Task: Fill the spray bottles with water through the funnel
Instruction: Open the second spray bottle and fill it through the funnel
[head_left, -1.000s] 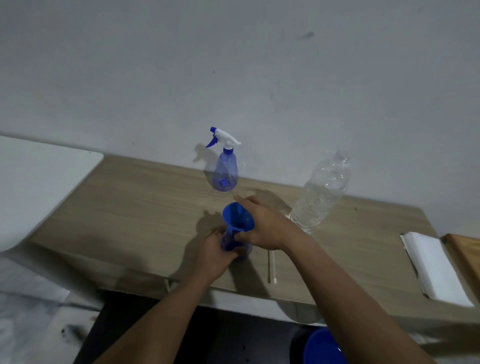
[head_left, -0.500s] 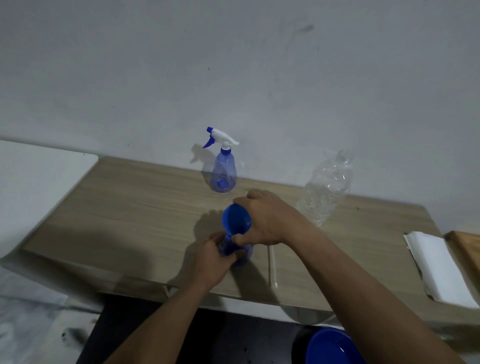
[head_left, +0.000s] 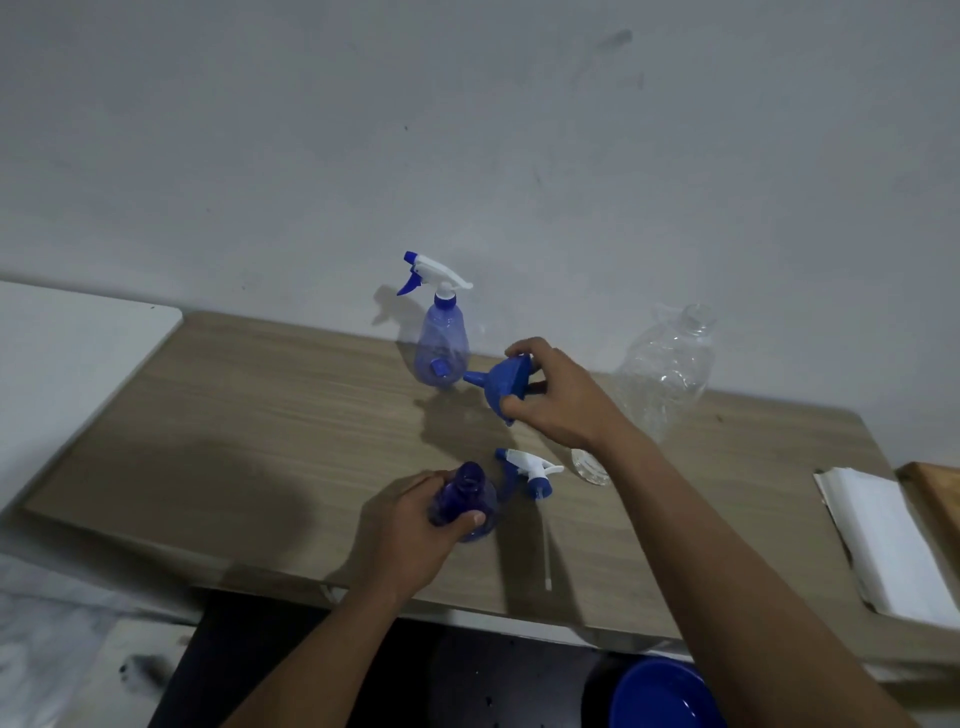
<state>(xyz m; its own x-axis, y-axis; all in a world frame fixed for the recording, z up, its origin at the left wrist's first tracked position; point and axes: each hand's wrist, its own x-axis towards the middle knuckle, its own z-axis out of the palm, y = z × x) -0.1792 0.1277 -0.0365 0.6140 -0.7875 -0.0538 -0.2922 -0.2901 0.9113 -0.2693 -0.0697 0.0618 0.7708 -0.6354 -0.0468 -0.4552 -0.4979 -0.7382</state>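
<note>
My left hand (head_left: 415, 525) grips an open-necked blue spray bottle (head_left: 465, 501) standing near the wooden table's (head_left: 260, 441) front edge. My right hand (head_left: 561, 400) holds the blue funnel (head_left: 501, 384) lifted above the table, tilted with its spout pointing left. The bottle's white and blue trigger head (head_left: 530, 467) lies on the table just right of the bottle, its long tube (head_left: 546, 551) trailing toward me. A second spray bottle (head_left: 441, 343) with its trigger head on stands at the back by the wall. A clear plastic water bottle (head_left: 665, 369) stands at the back right.
A small clear cap (head_left: 587, 465) lies by my right wrist. Folded white paper (head_left: 883, 540) sits at the table's right end beside a wooden board (head_left: 935, 493). A white surface (head_left: 62, 358) adjoins the table's left. A blue basin (head_left: 660, 696) is on the floor below.
My right hand has lifted the funnel off the bottle's neck and carried it up and to the right. The bottle stays in my left hand, and the trigger head has come into sight.
</note>
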